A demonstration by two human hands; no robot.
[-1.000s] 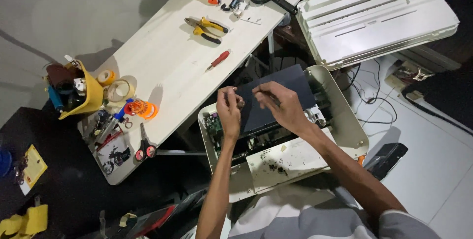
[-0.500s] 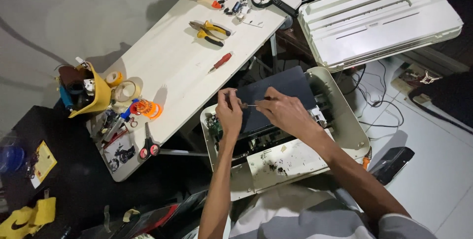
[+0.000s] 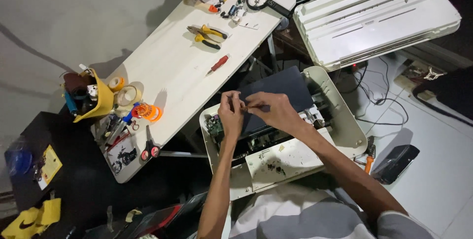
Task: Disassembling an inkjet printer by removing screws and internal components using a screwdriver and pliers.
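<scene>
Now the left hand (image 3: 230, 116) and right hand (image 3: 272, 112) have drawn together, fingertips pinching something tiny above the open printer (image 3: 340, 116).

Bare forearms, no watch or rings; grey-and-white striped short-sleeved shirt (image 3: 315, 217), sleeve edge at right upper arm.

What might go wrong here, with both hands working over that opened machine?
The left hand and right hand pinch something too small to make out above the opened printer. If it slips, it would likely fall among the exposed parts and be hard to find. The green circuit board lies bare beside the left hand, so a slip might scrape it. Cables trail across the floor nearby and might snag a foot.
</scene>
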